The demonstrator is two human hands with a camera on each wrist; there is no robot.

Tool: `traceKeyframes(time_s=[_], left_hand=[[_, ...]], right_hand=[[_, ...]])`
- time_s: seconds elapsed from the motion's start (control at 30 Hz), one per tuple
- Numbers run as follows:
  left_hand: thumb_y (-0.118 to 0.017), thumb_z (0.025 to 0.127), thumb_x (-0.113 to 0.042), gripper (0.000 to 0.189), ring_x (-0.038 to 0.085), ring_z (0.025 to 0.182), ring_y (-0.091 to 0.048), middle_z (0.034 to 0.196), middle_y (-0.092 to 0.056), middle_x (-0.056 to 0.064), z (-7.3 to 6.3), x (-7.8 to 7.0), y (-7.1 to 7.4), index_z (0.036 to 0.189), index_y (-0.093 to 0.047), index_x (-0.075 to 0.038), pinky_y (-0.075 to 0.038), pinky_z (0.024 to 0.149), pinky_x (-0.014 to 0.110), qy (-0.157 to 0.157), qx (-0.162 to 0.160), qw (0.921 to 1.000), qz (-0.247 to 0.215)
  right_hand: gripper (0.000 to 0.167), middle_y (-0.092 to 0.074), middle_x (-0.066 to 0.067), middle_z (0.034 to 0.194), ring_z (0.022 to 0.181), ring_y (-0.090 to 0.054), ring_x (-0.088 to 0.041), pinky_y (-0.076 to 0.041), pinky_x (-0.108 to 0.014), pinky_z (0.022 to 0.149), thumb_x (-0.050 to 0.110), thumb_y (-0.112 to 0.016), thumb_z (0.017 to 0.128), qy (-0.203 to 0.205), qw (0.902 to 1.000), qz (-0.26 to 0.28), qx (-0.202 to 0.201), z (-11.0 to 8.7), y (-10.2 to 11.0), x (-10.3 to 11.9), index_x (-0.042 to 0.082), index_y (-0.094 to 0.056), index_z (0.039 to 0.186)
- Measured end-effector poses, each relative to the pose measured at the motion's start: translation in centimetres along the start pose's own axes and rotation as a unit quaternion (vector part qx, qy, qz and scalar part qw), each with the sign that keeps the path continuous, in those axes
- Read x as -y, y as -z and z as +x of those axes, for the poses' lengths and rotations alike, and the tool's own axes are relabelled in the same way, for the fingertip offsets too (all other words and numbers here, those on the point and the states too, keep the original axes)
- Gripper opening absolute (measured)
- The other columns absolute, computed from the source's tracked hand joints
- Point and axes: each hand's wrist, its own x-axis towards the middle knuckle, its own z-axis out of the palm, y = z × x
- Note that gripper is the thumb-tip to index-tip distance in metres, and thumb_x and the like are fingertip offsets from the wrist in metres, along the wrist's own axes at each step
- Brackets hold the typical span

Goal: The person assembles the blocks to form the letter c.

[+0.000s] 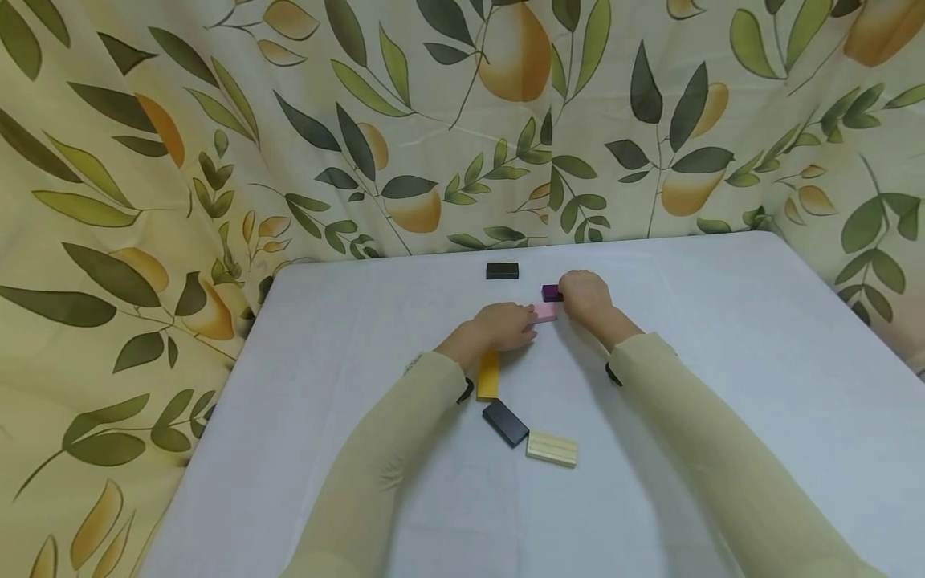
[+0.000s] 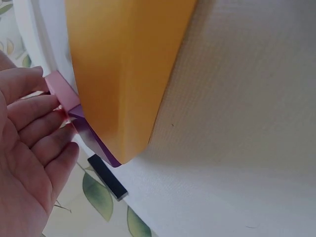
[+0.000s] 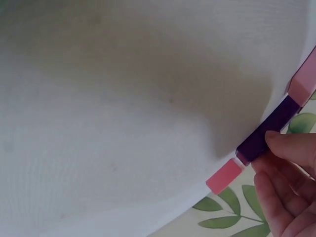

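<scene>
White-covered worktop (image 1: 253,449), small blocks in curved line. Left hand (image 1: 500,325): thumb and fingers lightly pinching end of pink block (image 1: 545,312). Right hand (image 1: 585,295): fingers pinching purple block (image 3: 261,134), end to end with pink one. Coral block (image 3: 224,176) near purple block's other end. Nearer person: yellow block (image 1: 488,377), dark grey block (image 1: 506,423), pale wooden block (image 1: 552,449). Black block (image 1: 502,271) lies apart, near far edge, patterned curtain (image 1: 448,160) behind.

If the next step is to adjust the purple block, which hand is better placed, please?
Probably the right hand: it pinches the purple block between thumb and fingers, while the left hand is occupied at a pink block next to it.
</scene>
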Motion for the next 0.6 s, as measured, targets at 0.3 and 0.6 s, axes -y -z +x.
traceKeyframes(time_s=[0.3, 0.6], left_hand=[[-0.041, 0.098, -0.034, 0.045, 0.018, 0.120, -0.047, 0.142, -0.039, 0.002, -0.1, -0.1, 0.4, 0.138, -0.044, -0.014, -0.034, 0.099, 0.030, 0.007, 0.011, 0.9999, -0.004], [-0.040, 0.098, -0.035, 0.045, 0.018, 0.119, -0.047, 0.142, -0.039, 0.002, 0.3, -0.2, 0.1, 0.138, -0.044, -0.013, -0.035, 0.098, 0.030, 0.006, 0.014, 0.9998, 0.008]], right_hand=[[0.015, -0.062, -0.015, 0.075, 0.072, -0.058, -0.030, -0.047, -0.043, 0.068, -0.008, -0.055, 0.075, 0.005, 0.9996, 0.017, 0.021, -0.5, 0.6, -0.7, 0.001, -0.064, 0.069], [0.017, -0.059, -0.009, 0.070, 0.064, -0.050, -0.024, -0.044, -0.038, 0.064, -0.006, -0.055, 0.080, 0.008, 0.9983, 0.014, 0.056, -1.2, 1.2, -0.8, 0.002, -0.066, 0.071]])
